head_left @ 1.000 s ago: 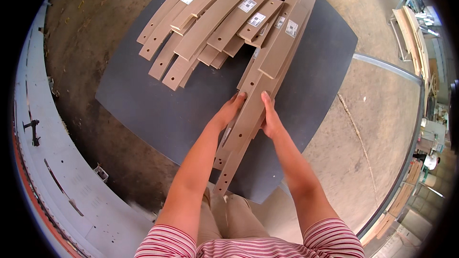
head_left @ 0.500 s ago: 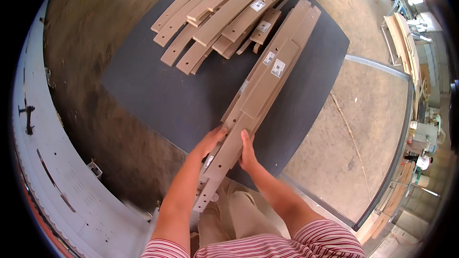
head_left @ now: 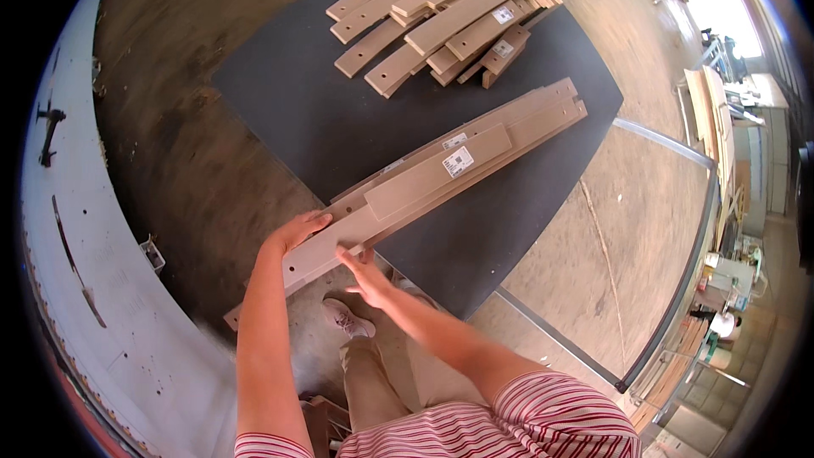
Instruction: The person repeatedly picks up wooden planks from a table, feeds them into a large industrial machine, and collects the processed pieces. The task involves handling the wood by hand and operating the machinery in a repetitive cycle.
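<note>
A bundle of long brown boards, laid lengthwise on one another, slants from near my left arm up to the far right. Drilled holes show near the ends, and white labels are stuck on the upper faces. My left hand grips the bundle's far edge toward its near end. On the opposite edge my right hand holds it, thumb on top, with some fingers hidden beneath. The near end juts past the dark tabletop, partly behind my left forearm; the far part lies over the top.
Several curved brown boards with labels are stacked at the back of the tabletop. A long pale grey metal surface curves along the left. On the right, a metal floor frame borders the concrete; lumber lies beyond it.
The bundle has swung clockwise, its near end shifting left and its far end lower and to the right. Both my hands have moved left with it, still gripping.
</note>
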### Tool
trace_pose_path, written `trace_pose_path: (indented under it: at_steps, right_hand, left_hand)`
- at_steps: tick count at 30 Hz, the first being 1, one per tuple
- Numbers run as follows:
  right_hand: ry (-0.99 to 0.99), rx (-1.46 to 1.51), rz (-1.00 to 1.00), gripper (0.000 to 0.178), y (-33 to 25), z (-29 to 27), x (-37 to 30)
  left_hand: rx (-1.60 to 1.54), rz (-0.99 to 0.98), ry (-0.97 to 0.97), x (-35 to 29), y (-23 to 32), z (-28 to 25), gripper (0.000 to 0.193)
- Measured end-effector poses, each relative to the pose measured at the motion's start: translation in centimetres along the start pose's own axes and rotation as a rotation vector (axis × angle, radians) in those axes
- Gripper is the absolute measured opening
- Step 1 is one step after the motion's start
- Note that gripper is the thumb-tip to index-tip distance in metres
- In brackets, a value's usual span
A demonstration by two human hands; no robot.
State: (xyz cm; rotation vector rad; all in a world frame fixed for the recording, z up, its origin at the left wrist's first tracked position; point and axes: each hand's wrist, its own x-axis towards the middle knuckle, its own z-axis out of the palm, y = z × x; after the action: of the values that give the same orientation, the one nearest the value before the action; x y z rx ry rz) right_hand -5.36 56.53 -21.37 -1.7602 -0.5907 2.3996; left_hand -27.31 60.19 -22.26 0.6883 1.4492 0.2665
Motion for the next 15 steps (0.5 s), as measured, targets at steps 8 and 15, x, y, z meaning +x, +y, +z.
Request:
trace_pose_path:
  at_steps: [8,15]
  right_hand:
    - [0.553,-1.736,-1.195,0.071,-17.2,-11.1,-6.7]
    - [-0.098,-2.237,-0.895,0.058,-25.5,-13.4,-3.0]
  left_hand:
    - [0.267,0.506,0.963,-11.6,-4.5,3.2,0.043]
    - [0.012,0.095,0.876,-25.7,-14.7,19.7,0.026]
